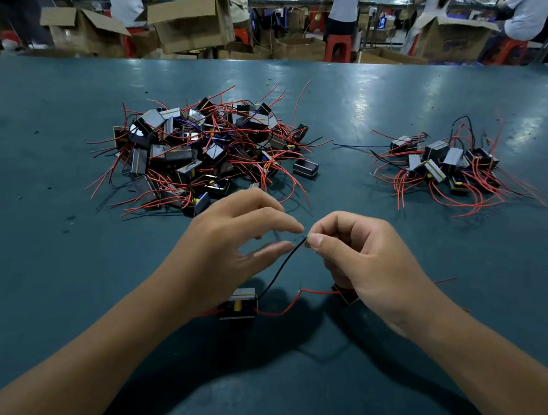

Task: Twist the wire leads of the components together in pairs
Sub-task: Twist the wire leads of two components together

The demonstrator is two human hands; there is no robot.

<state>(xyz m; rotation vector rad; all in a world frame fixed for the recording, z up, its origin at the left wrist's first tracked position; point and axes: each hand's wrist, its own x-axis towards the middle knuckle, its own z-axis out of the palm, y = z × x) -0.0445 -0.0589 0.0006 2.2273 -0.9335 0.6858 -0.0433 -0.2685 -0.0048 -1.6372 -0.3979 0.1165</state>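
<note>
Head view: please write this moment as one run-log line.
right hand: pinches black lead tip | left hand: open beside it | component: on table | red leads: joined

No text can be read; the dark print on the cardboard box [455, 43], far beyond the fingers, is blurred

We see our right hand [358, 256] pinching the tip of a thin black wire lead [281, 269] rising from a small black box-shaped component [239, 303] on the teal tabletop [41, 250]; our left hand [229, 236] hovers beside it, fingers relaxed.
</note>
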